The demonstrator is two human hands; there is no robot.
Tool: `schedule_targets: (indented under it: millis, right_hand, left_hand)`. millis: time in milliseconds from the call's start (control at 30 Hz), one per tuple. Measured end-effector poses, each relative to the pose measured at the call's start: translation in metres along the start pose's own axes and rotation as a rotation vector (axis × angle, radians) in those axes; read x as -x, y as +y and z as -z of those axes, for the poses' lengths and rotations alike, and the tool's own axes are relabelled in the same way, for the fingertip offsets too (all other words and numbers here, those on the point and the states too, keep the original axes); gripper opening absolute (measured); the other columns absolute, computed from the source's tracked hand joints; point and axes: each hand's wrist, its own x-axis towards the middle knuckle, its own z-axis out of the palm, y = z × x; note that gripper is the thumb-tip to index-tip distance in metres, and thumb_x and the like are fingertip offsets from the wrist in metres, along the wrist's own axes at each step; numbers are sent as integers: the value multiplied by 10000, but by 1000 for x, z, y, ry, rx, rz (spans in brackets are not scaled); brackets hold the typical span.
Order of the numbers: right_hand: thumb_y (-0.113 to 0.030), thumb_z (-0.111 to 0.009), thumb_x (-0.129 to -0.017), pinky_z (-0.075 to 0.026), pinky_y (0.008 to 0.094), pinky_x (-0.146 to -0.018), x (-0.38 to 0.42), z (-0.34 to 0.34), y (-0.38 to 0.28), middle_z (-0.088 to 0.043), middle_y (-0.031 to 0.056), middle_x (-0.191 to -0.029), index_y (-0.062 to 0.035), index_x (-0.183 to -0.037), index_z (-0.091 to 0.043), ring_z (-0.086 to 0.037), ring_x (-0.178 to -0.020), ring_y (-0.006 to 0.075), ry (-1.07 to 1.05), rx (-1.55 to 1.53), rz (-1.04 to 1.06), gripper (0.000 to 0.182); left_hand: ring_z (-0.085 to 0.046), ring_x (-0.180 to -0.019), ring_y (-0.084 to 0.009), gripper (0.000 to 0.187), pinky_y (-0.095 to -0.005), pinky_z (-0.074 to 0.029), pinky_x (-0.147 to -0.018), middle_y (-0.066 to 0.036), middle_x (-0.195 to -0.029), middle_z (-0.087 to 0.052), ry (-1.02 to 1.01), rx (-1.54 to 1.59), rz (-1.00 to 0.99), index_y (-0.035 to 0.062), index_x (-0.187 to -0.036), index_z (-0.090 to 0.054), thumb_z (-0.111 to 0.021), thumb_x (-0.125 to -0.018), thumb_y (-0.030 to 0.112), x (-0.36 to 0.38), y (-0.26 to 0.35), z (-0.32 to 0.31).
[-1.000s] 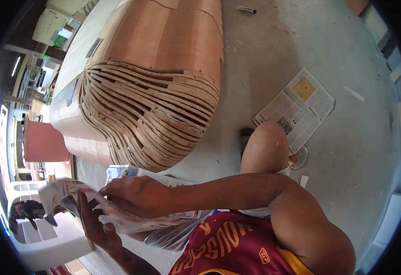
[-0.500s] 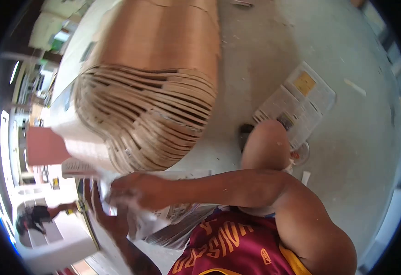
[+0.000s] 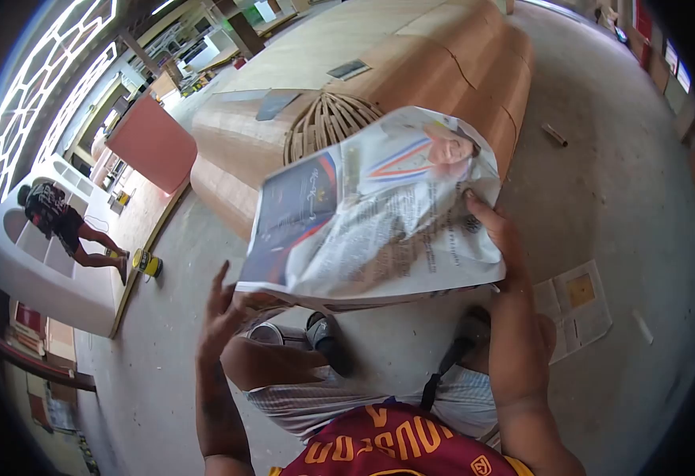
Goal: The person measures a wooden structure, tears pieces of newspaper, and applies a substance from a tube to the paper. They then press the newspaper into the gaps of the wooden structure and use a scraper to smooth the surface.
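The right hand (image 3: 500, 226) grips the newspaper (image 3: 387, 226), seemingly for unfolding; the left hand (image 3: 222, 321), open at its edge, needs firmer hold

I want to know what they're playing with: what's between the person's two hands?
Wrinkled printed paper with pictures on it spans between the left hand and the right hand, in the head view.

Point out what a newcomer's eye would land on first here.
Probably the creased newspaper, spread across the middle of the view, its right side in the right hand. Next, the big rounded wooden form behind it, with curved slats fanning out at one end. Then, at left, a person stooping by a curved white unit.
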Motion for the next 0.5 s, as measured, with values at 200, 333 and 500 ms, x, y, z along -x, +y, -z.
schedule_targets:
  millis: [200,333,500]
  right_hand:
    - [-212,-657,-1034,-583,358,-872,-11,29,-3,-710,106,-1239,4,-1407,-611,-728,-1025,207,8,108,-144,433]
    - [-227,-658,-1028,-615,392,-869,-22,43,13,-731,135,-1195,13,-1388,-615,-757,-1009,242,-37,78,-162,435]
    - [-213,-644,-1033,-615,394,-893,-25,47,12,-719,145,-1239,15,-1415,-587,-752,-1047,251,-66,16,-197,449]
  left_hand:
    - [-417,-1517,-362,888,-541,-320,-1252,-135,-1555,-547,218,-1012,-401,220,-1500,-627,-977,-690,323,7,30,-62]
    - [-362,-1549,-373,786,-557,-196,-1295,-122,-1608,-491,-62,-1103,-517,257,-1460,-655,-946,-740,377,-13,11,-83]
    - [-492,-1467,-337,668,-582,-266,-1264,-122,-1494,-608,-141,-946,-454,179,-1462,-625,-869,-851,296,-11,8,-138]
